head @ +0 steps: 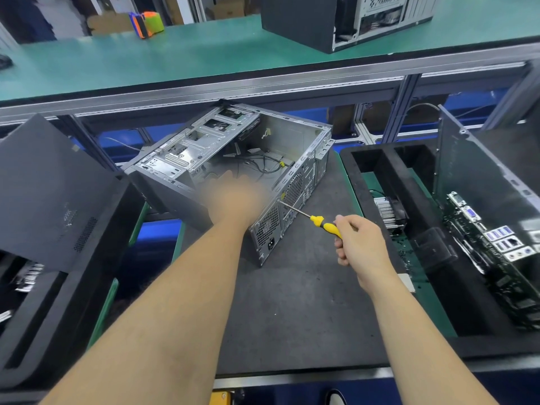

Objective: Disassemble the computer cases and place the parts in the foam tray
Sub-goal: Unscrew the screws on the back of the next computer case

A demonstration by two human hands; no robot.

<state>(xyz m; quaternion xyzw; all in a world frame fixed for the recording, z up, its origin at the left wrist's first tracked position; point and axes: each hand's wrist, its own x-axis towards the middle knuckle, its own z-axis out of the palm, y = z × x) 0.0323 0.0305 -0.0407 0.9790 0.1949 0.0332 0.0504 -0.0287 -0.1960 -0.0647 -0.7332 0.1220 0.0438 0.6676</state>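
Two hands are in my view, both reaching toward the open computer case (233,159) that lies on its side on the dark mat (292,311) of the counter. My left hand (236,200) is smeared with motion blur at the case's near edge; it seems to rest on or just inside the opening, but I cannot tell whether its grip is closed on anything or lying flat. My right hand (361,244) has its grip curled tight round the yellow handle of a screwdriver (317,220), whose thin shaft runs up and left so that the tip meets the rear panel (280,223) of the case near its top edge, just beside the perforated vent. Inside the case I see bare metal walls, a drive cage and a few loose black cables.

To my right sits a black foam tray (388,176) with long slots; a finned heatsink (387,211) lies in one, a motherboard (496,252) stands on edge in another, and a dark side panel (479,171) stands behind the board. To my left another foam tray (87,287) carries a leaning dark panel (49,191). On the green upper shelf (175,59) beyond stands a second computer case (336,21), well apart from the one under my hands.
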